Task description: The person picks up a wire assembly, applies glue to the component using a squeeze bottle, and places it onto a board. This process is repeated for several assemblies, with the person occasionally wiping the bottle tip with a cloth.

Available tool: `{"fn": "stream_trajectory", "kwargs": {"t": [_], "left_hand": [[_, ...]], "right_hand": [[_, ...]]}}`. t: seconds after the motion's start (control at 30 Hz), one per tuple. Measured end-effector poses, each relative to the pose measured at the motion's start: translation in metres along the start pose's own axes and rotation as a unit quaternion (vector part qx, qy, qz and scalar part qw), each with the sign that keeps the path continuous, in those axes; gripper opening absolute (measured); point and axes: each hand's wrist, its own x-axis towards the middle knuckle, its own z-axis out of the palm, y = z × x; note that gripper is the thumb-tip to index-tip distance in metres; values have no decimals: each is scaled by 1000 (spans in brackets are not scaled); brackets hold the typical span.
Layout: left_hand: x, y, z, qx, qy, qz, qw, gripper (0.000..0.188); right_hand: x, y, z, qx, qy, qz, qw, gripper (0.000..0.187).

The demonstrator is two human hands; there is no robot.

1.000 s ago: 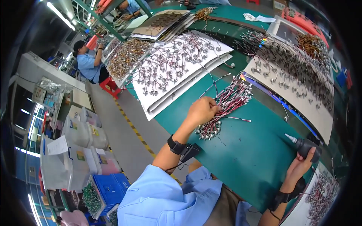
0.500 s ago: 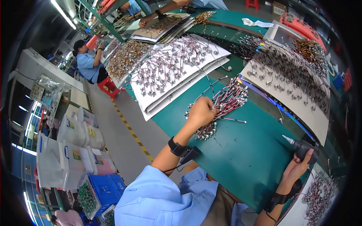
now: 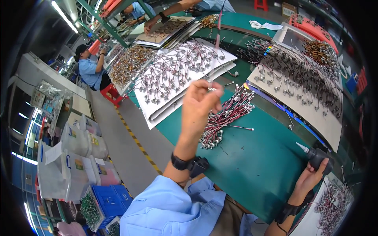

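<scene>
My left hand (image 3: 197, 108) is raised over the near side of the bench, left of a bundle of red, black and white wire leads (image 3: 234, 114) with small metal ends. Its fingertips are pinched on a thin wire lead (image 3: 217, 37), blurred, which stretches upward past the white board (image 3: 157, 106). That board carries rows of similar leads with round metal parts. Lower right, my right hand (image 3: 309, 179) is closed round a dark squeeze bottle (image 3: 321, 160), whose pale pointed nozzle aims up and left.
A grey-brown board (image 3: 319, 118) with rows of leads stands at right. More leads lie on a white surface (image 3: 334, 204) beside my right arm. Across the green bench (image 3: 252, 169), another person's hand (image 3: 149, 26) reaches over a stack of boards. Plastic bins (image 3: 75, 169) stand at left.
My left hand has lifted up and left off the bundle, and a wire lead now stretches up from its fingers. My right hand still holds the bottle in nearly the same place.
</scene>
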Motion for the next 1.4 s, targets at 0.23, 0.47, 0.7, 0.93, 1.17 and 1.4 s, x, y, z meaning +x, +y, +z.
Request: {"fn": "stream_trajectory", "kwargs": {"t": [0.23, 0.47, 0.7, 0.93, 1.17, 1.4], "left_hand": [[-39, -113, 42, -182, -125, -289, 931, 20], [-67, -118, 75, -209, -161, -324, 909, 19], [-76, -108, 64, -185, -268, -250, 912, 14], [-69, -102, 64, -205, -180, -105, 956, 7], [-75, -118, 56, -163, -101, -156, 969, 1], [-81, -127, 66, -193, -124, -190, 954, 2]], "right_hand": [[3, 2, -2, 15, 2, 20, 1000, 31], [7, 0, -5, 19, 3, 17, 1000, 33], [6, 0, -8, 16, 2, 18, 1000, 38], [6, -13, -12, 54, 29, 4, 998, 29], [1, 9, -10, 65, -104, 18, 992, 39], [2, -4, -28, 42, -35, 9, 998, 52]]}}
